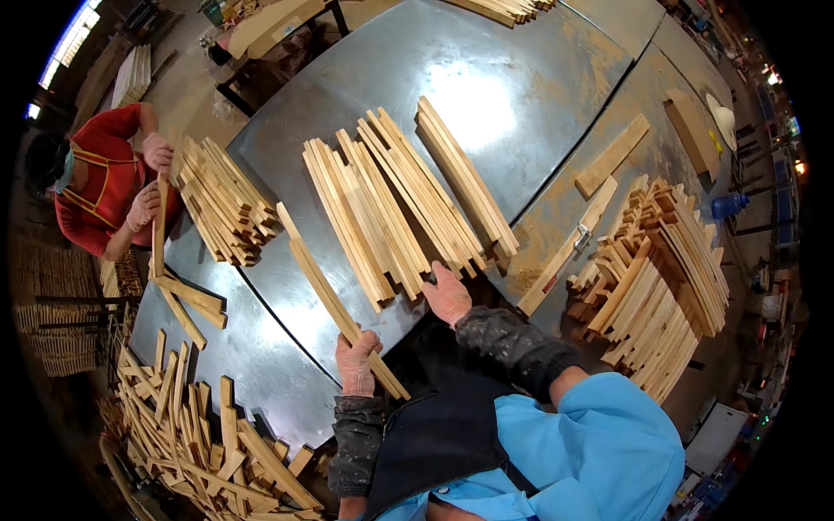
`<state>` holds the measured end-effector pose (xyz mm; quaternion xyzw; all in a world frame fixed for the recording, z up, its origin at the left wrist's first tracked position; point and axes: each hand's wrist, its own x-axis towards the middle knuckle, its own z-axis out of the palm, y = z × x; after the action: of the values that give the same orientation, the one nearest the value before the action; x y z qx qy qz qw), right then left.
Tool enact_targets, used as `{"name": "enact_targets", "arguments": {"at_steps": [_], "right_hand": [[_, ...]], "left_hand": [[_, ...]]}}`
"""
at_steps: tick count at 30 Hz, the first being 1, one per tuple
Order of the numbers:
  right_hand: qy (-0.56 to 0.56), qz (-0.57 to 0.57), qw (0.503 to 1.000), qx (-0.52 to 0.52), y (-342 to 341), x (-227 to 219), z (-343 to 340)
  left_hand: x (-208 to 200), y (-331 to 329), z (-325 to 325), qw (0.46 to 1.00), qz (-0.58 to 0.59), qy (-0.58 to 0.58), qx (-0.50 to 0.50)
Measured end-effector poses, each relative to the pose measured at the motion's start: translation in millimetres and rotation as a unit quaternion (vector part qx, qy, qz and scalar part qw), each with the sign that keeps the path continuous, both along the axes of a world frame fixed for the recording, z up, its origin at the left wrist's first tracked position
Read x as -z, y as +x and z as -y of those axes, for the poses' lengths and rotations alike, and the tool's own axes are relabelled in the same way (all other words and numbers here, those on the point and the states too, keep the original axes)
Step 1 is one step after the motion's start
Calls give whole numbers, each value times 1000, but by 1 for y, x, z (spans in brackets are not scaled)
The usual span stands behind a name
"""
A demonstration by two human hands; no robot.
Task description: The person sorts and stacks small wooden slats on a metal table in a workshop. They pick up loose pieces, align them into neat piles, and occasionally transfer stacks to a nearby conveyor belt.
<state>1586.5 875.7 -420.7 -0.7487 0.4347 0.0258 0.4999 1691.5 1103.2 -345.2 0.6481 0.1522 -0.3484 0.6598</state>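
My left hand (355, 363), in a pale pink work glove, is closed round the lower part of a long wooden strip (317, 282) that slants up and left over the metal table. My right hand (448, 296), gloved alike, has its fingers at the near end of a strip in the middle row of wooden strips (387, 208); it seems to pinch that end, partly hidden by the fingers. To the right of this row lies a narrower bundle of strips (465, 174). Dark, speckled sleeves cover both my forearms.
A co-worker in red (109, 178) holds a strip upright by a strip stack (221, 200) on the left. A jumbled wood heap (200, 443) fills the lower left. On the right are a stacked wood pile (660, 286), a board with a metal clip (569, 247) and a metal table (339, 87) with sawdust.
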Motion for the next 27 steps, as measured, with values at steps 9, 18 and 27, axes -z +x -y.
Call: {"name": "enact_targets", "arguments": {"at_steps": [9,18,27], "right_hand": [[41,-51,995,77,66,10,23],[-156,22,988,1,40,-8,26],[-209,55,974,-69,-41,-155,-5]], "left_hand": [[9,3,2,1000,-14,-7,2],[-4,20,56,993,-84,-78,33],[24,11,146,978,-126,-165,21]]}}
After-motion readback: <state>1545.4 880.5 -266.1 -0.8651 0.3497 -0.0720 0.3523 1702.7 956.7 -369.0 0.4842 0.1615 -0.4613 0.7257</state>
